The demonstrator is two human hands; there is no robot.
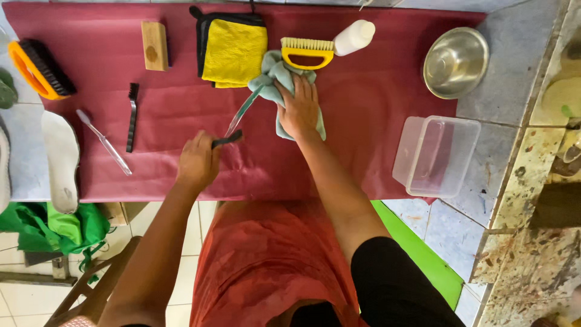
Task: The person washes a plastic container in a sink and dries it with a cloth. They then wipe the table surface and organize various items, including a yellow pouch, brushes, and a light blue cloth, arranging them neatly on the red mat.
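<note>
My left hand (pixel 198 161) grips the dark handle end of a clear toothbrush (pixel 239 116) that slants up to the right over the dark red mat (pixel 375 109). The brush's far end disappears into a crumpled pale green cloth (pixel 273 71). My right hand (pixel 299 109) presses down on that cloth, fingers closed around it. Just beyond the cloth lie a yellow-handled scrub brush (pixel 307 52) and a white bottle (pixel 354 37) on its side.
A folded yellow and black cloth (pixel 233 47), a wooden block brush (pixel 155 45), a thin black brush (pixel 131 115) and a second clear toothbrush (pixel 104 142) lie on the mat. An orange brush (pixel 37 69) and white insole (pixel 60 158) are left; a steel bowl (pixel 455 62) and clear tub (pixel 436 155) right.
</note>
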